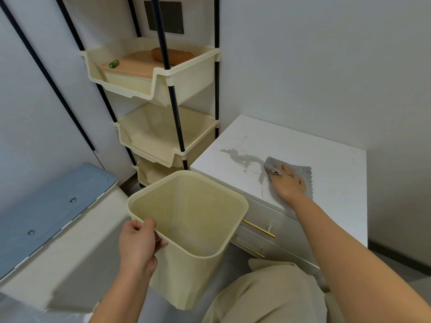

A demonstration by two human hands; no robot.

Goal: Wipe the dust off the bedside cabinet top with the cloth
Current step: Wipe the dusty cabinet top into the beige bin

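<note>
Much of the cloth (pixel 300 171) lies hidden under the right hand (pixel 288 183), which presses flat and open on it, only its edges showing beyond the fingers on the cabinet top (pixel 326 155). A grey dust smear (pixel 242 157) lies just left of that hand. The left hand (pixel 137 243) grips the rim of a cream bin (pixel 193 229), held beside the cabinet.

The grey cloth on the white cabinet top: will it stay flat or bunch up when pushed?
The thin grey cloth is probably floppy: its corner already folds beside the right hand. Pressed flat, it likely slides easily over the smooth white cabinet top.
</note>
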